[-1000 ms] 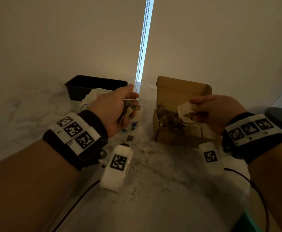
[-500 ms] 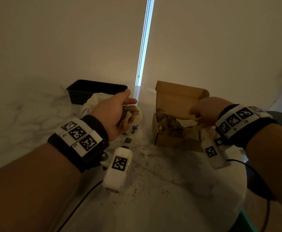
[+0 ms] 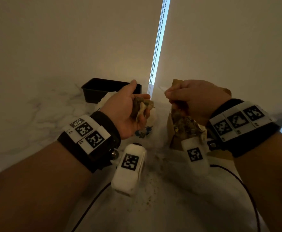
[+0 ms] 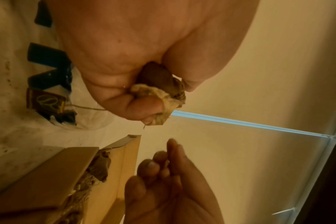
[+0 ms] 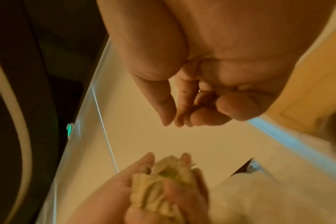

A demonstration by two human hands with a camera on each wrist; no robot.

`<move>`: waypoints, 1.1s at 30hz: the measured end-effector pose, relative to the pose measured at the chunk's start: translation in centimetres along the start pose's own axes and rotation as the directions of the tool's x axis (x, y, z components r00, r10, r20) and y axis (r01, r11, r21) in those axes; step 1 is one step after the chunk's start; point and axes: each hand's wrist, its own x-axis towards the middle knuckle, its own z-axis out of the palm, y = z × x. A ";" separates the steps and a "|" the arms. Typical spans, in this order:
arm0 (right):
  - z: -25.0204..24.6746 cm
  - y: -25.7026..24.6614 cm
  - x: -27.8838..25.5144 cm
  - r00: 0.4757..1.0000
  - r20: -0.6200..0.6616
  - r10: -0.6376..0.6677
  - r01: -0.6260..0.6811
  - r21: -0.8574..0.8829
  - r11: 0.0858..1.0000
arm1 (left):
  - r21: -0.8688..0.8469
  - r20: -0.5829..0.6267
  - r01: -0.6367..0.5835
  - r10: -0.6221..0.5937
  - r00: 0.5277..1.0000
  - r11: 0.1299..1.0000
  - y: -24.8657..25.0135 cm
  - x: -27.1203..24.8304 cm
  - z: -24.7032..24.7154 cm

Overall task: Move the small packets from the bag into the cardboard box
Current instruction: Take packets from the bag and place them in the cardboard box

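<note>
My left hand [image 3: 142, 104] grips a crumpled bunch of small brown and cream packets [image 3: 143, 106] above the white bag [image 3: 152, 117]. The bag's dark blue print shows in the left wrist view [image 4: 48, 57], with a brown tag on a string [image 4: 46, 101] lying on it. The cardboard box [image 3: 171, 126] stands open to the right, with several packets [image 3: 185, 124] inside. My right hand [image 3: 187, 96] hovers over the box's far left corner. Its fingers [image 5: 238, 106] are curled and hold nothing. The bunch also shows in the right wrist view [image 5: 163, 181].
A black tray [image 3: 103, 87] stands at the back left against the wall. A bead chain [image 3: 158, 47] hangs beside a bright gap in the blind. Crumbs [image 3: 153, 190] litter the marble table [image 3: 36, 118]. A black cable [image 3: 237, 178] runs near the table's right edge.
My right hand held a pale packet over the box, dipped into the box, then came up empty and moved left toward my left hand. The left hand kept its bunch.
</note>
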 end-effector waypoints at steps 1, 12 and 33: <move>0.7 -0.2 0.3 0.999 0.051 0.009 -0.013 0.083 0.996 | -0.020 0.005 0.006 -0.006 1.000 1.000 0.1 0.1 -0.1; 3.5 2.9 1.1 0.988 0.146 -0.047 -0.021 0.438 0.899 | -0.065 0.146 0.053 -0.043 0.988 0.996 0.3 0.4 -0.7; 4.1 3.5 0.8 0.993 0.060 -0.102 0.079 0.313 0.947 | 0.002 0.129 0.040 -0.040 0.991 0.999 -0.5 -0.1 0.1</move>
